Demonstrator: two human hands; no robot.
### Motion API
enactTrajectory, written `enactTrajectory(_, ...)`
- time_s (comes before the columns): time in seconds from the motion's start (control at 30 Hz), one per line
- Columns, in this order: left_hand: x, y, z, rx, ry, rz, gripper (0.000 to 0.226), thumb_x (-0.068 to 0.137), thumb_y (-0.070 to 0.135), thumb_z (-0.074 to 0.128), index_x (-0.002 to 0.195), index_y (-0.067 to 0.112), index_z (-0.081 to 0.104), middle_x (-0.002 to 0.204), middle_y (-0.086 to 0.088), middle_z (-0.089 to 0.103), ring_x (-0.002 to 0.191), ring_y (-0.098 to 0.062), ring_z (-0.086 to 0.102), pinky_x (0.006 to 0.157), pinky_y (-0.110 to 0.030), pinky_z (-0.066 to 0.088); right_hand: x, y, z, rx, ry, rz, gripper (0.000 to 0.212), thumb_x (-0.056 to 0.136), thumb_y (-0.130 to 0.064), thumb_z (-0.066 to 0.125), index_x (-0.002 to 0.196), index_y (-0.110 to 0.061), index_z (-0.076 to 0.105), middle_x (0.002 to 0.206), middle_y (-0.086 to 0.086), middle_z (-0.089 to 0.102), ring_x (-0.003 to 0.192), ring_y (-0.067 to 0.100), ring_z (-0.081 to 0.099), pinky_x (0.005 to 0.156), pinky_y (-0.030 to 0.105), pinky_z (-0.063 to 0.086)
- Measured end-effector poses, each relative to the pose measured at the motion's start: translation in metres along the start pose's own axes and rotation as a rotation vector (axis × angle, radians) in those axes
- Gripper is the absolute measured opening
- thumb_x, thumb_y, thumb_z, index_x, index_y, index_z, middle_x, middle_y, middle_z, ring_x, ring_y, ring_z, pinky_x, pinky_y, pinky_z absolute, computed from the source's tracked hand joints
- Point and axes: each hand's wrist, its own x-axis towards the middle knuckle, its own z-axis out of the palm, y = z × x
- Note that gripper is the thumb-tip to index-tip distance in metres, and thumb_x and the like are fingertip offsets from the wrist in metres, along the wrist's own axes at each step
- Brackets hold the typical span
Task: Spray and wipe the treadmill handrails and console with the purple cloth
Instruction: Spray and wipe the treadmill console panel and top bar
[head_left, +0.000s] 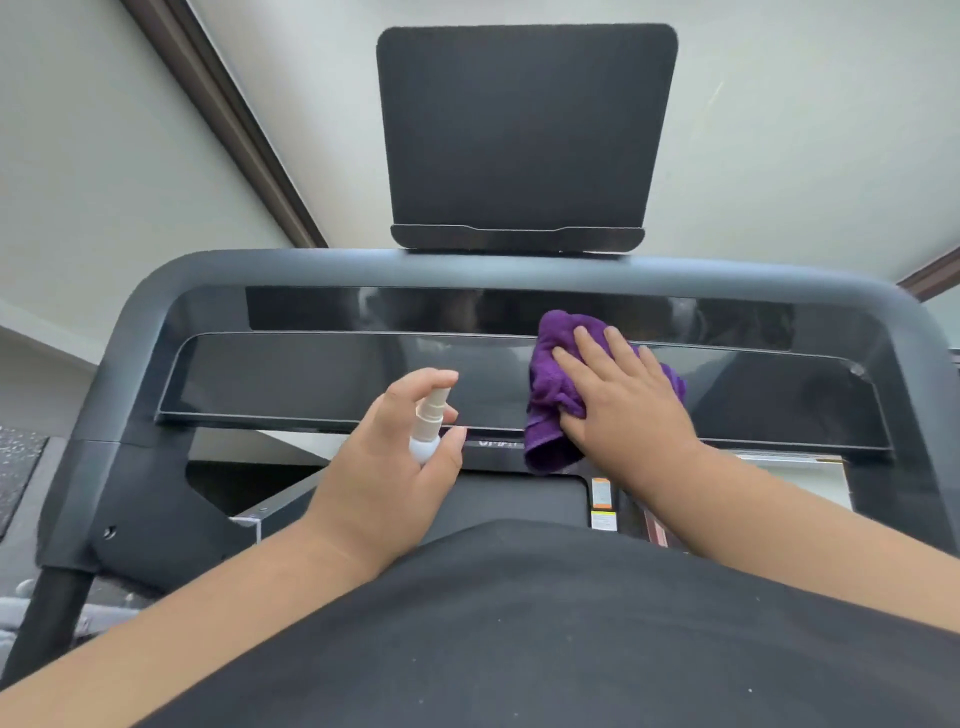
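While the right hand (618, 400) lies flat with fingers straight, pressing the bunched purple cloth (550, 395) against the glossy console panel (311, 374) just right of centre, the left hand (395, 457) curls round a small white spray bottle (428, 426), forefinger arched over the nozzle, which points toward the panel. The cloth's lower end hangs off the panel's front edge, so only part of it meets the surface. Above stands the dark tablet screen (524, 130), and the grey handrail frame (150, 306) loops round the console. The step in hand looks like wiping the console; the rails on either side probably remain. Risks from here: a squeeze of the bottle this near could wet the panel's seams or run into the gap under its front edge; the wadded cloth may smear rather than lift; and the flat palm, not gripping, could let the cloth slide off the edge.
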Motion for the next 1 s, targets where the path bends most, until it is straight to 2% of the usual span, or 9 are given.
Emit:
enactTrajectory(0.13,0.002,0.011,0.016,0.029,0.008,-0.044,0.056,0.088,0.031,0.063,0.118,0.068,0.034,0.108,0.029,0.056,0.082,-0.004,0.060,0.073,-0.009,0.039,-0.019,0.038,-0.002,-0.006,-0.006,0.091,0.071,0.088,-0.056,0.041,0.153,-0.030,0.031,0.164,0.002,0.022,0.150,0.032,0.014,0.119,0.052,0.016)
enactTrajectory(0.23,0.009,0.023,0.025,0.038,0.013,-0.052,0.051,0.089,0.032,0.062,0.121,0.063,0.037,0.107,0.026,0.056,0.080,-0.009,0.060,0.073,-0.015,0.042,-0.008,0.015,0.000,-0.033,0.006,0.084,0.077,0.087,-0.067,0.026,0.154,-0.030,0.024,0.165,0.006,0.017,0.150,0.036,0.009,0.118,0.057,0.010)
enactTrajectory(0.33,0.013,0.033,0.035,0.060,-0.003,-0.030,0.048,0.088,0.034,0.061,0.125,0.055,0.037,0.106,0.022,0.058,0.074,-0.010,0.060,0.074,-0.019,0.044,0.009,-0.016,0.002,-0.014,0.021,-0.018,0.087,0.084,-0.078,0.014,0.156,-0.029,0.019,0.165,0.007,0.012,0.150,0.038,0.003,0.116,0.060,0.002)
enactTrajectory(0.47,0.013,0.042,0.048,0.096,-0.058,0.039,0.056,0.091,0.018,0.067,0.126,0.051,0.039,0.110,0.030,0.054,0.086,0.004,0.057,0.079,-0.012,0.041,0.017,-0.017,0.007,0.003,0.022,-0.131,0.074,0.094,-0.065,0.028,0.156,-0.027,0.017,0.166,0.004,0.011,0.151,0.034,0.002,0.118,0.057,0.004)
enactTrajectory(0.57,0.015,0.052,0.054,0.090,-0.088,0.042,0.060,0.091,0.022,0.066,0.120,0.064,0.036,0.109,0.025,0.056,0.079,-0.002,0.062,0.080,-0.025,0.048,0.002,0.013,0.007,0.039,0.032,-0.148,0.071,0.092,-0.061,0.035,0.155,-0.031,0.022,0.165,0.000,0.016,0.151,0.029,0.008,0.120,0.052,0.007)
enactTrajectory(0.63,0.019,0.059,0.059,0.079,-0.106,0.033,0.059,0.089,0.028,0.064,0.118,0.069,0.033,0.107,0.020,0.058,0.071,-0.008,0.065,0.077,-0.032,0.051,-0.013,0.042,0.007,0.060,0.028,-0.103,0.072,0.087,-0.061,0.040,0.153,-0.035,0.027,0.164,-0.003,0.020,0.151,0.027,0.012,0.120,0.050,0.010)
enactTrajectory(0.83,0.028,0.075,0.079,0.086,-0.162,0.051,0.056,0.089,0.031,0.063,0.116,0.070,0.033,0.105,0.023,0.059,0.066,-0.005,0.059,0.069,-0.025,0.045,-0.055,0.126,0.004,0.103,0.052,0.139,0.071,0.081,-0.050,0.049,0.150,-0.035,0.039,0.161,-0.002,0.028,0.150,0.027,0.018,0.120,0.049,0.015)
enactTrajectory(0.93,0.030,0.080,0.086,0.085,-0.172,0.071,0.055,0.087,0.034,0.061,0.115,0.072,0.032,0.106,0.023,0.059,0.070,-0.001,0.058,0.069,-0.021,0.042,-0.054,0.123,0.002,0.090,0.046,0.205,0.071,0.082,-0.051,0.042,0.151,-0.033,0.035,0.163,-0.001,0.024,0.150,0.030,0.015,0.120,0.051,0.012)
enactTrajectory(1.0,0.031,0.085,0.091,0.086,-0.187,0.087,0.057,0.088,0.033,0.062,0.115,0.073,0.032,0.106,0.022,0.059,0.073,0.000,0.058,0.069,-0.017,0.040,-0.049,0.105,0.000,0.080,0.061,0.186,0.071,0.083,-0.052,0.041,0.151,-0.031,0.035,0.163,0.001,0.024,0.150,0.032,0.015,0.119,0.053,0.011)
